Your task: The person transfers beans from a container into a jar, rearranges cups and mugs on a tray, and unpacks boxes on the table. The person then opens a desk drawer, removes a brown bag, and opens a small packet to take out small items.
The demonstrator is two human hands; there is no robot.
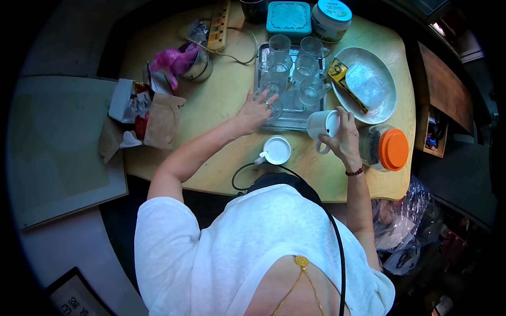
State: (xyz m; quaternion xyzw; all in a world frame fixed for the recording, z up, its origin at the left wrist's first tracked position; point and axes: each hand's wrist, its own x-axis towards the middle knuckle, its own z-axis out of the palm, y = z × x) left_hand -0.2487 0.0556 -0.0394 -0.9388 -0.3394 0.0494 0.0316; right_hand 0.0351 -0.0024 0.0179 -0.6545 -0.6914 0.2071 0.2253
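A white mug (317, 125) is gripped in my right hand (343, 138), tilted over the tray's front right corner. My left hand (254, 111) has its fingers spread at the rim of the nearest left glass mug (273, 110); I cannot tell how firmly they touch. Several clear glass mugs, among them a right-hand one (311, 92), stand in two columns on a metal tray (295, 125). Close to my body, between my arms, stands a white lidded cup (277, 150) with a white spoon-like handle at its left.
Right of the tray lie an oval white dish (389, 100) holding a yellow-black box (342, 79), and an orange-lidded jar (393, 149). A turquoise tin (288, 18) and a white tub (331, 21) stand behind. At left are a power strip (217, 26), metal pot (201, 68) and opened carton (164, 118).
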